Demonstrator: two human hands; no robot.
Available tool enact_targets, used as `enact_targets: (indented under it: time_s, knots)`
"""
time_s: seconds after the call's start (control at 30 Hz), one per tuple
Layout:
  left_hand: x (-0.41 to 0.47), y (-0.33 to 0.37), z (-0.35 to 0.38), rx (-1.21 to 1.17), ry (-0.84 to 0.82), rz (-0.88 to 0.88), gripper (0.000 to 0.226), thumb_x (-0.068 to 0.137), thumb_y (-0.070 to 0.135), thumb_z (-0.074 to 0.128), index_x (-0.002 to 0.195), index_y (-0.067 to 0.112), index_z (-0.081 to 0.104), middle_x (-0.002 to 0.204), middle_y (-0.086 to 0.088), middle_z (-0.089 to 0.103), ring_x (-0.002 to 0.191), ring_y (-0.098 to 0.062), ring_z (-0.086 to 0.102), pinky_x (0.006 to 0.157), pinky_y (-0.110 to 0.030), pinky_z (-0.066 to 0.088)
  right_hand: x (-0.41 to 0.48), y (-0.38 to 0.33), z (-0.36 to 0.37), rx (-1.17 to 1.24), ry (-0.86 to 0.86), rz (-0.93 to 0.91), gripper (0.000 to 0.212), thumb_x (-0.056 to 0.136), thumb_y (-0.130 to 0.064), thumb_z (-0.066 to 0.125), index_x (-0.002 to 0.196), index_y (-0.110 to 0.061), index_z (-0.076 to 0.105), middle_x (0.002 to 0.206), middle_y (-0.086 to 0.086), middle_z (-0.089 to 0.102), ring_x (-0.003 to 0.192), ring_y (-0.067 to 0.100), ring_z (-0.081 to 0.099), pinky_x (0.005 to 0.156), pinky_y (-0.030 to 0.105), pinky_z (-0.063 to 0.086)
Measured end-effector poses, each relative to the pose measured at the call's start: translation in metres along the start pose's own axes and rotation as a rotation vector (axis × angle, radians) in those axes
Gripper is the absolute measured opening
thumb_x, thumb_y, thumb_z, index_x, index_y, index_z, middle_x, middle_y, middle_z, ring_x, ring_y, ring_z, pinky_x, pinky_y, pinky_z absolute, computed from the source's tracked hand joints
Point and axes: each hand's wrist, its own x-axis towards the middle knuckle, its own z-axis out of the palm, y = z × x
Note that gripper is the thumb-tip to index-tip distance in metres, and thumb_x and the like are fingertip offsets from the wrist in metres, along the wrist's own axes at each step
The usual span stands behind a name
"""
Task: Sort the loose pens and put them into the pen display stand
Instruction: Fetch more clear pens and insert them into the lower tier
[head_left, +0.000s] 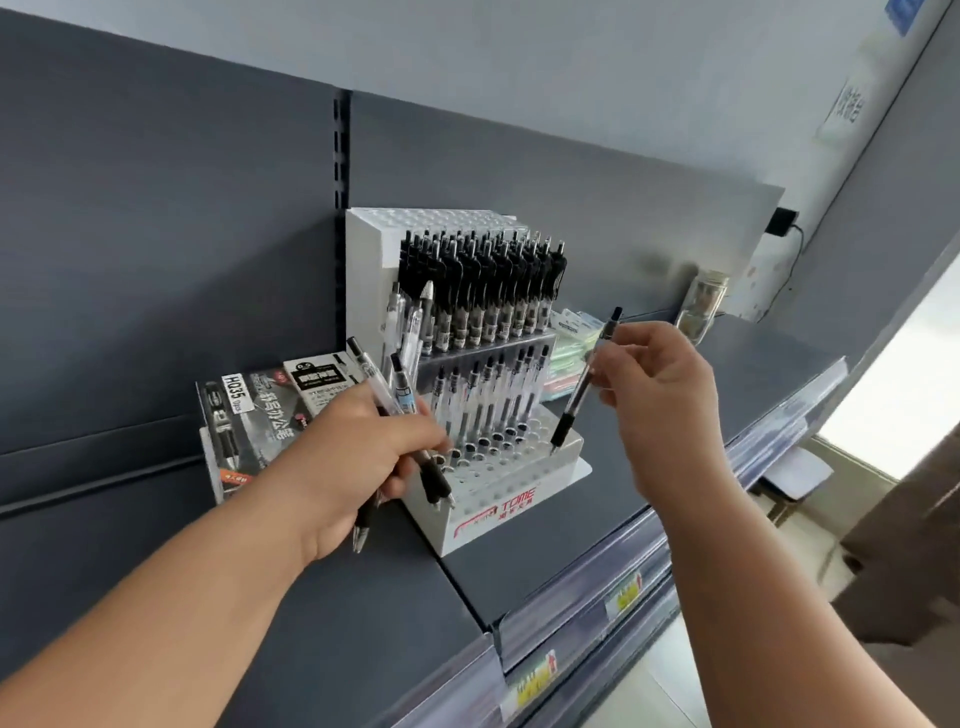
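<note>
Head camera view shows a white pen display stand (493, 499) on a dark shelf (571, 561), pushed back toward the rear panel. The right hand (660, 400) has its fingers (605, 364) clamped on one black-grip pen (584, 382), whose tip is just at a hole in the right end of the stand's lower rows. The left hand (353, 457) grips a bundle of loose pens (410, 431) in front of the stand's left side. The step in hand seems to be seating this single pen. Next, I think, it must go straight down, then another pen is taken from the bundle.
</note>
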Motion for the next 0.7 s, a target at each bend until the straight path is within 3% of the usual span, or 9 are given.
enact_targets:
  time_s: [0.13, 0.3, 0.47, 0.6, 0.7]
  knots:
    - [0.006, 0.000, 0.021, 0.020, 0.098, 0.018, 0.013, 0.084, 0.001, 0.062, 0.084, 0.011, 0.053, 0.066, -0.002, 0.051, 0.049, -0.008, 0.039, 0.039, -0.018, 0.030, 0.040, 0.026, -0.006, -0.004, -0.048, -0.085, 0.021, 0.093, -0.015, 0.056, 0.079, -0.031, 0.059, 0.074, -0.007, 0.066, 0.071, 0.011, 0.064, 0.076, 0.037, 0.054]
    - [0.018, 0.000, 0.057, 0.051, 0.278, 0.053, 0.014, 0.084, -0.002, 0.058, 0.084, 0.010, 0.052, 0.071, -0.007, 0.044, 0.047, -0.007, 0.039, 0.041, -0.019, 0.029, 0.084, 0.056, -0.004, 0.035, -0.198, -0.113, 0.021, 0.093, -0.015, 0.055, 0.079, -0.031, 0.058, 0.076, -0.008, 0.065, 0.069, 0.009, 0.061, 0.068, 0.027, 0.049]
    - [0.022, 0.000, 0.086, -0.006, 0.442, 0.063, 0.023, 0.071, 0.003, 0.071, 0.086, 0.009, 0.055, 0.084, -0.012, 0.048, 0.045, -0.006, 0.040, 0.037, -0.018, 0.030, 0.107, 0.078, 0.001, 0.068, -0.383, -0.140, 0.021, 0.093, -0.015, 0.056, 0.079, -0.032, 0.057, 0.071, -0.008, 0.064, 0.070, 0.022, 0.061, 0.066, 0.035, 0.052]
    - [0.016, -0.003, 0.101, 0.001, 0.512, 0.056, 0.017, 0.079, -0.001, 0.066, 0.089, 0.006, 0.054, 0.086, -0.013, 0.046, 0.046, -0.006, 0.040, 0.039, -0.019, 0.030, 0.113, 0.091, 0.001, 0.072, -0.488, -0.162, 0.011, 0.094, -0.018, 0.055, 0.089, -0.027, 0.059, 0.072, -0.011, 0.065, 0.068, 0.010, 0.061, 0.063, 0.027, 0.051]
    - [0.012, -0.002, 0.108, 0.018, 0.530, 0.072, 0.029, 0.064, 0.010, 0.067, 0.090, 0.009, 0.053, 0.085, -0.011, 0.046, 0.045, -0.006, 0.039, 0.040, -0.019, 0.029, 0.118, 0.094, -0.001, 0.073, -0.516, -0.197, 0.006, 0.093, -0.018, 0.057, 0.091, -0.023, 0.061, 0.071, -0.012, 0.064, 0.065, 0.000, 0.058, 0.059, 0.013, 0.044]
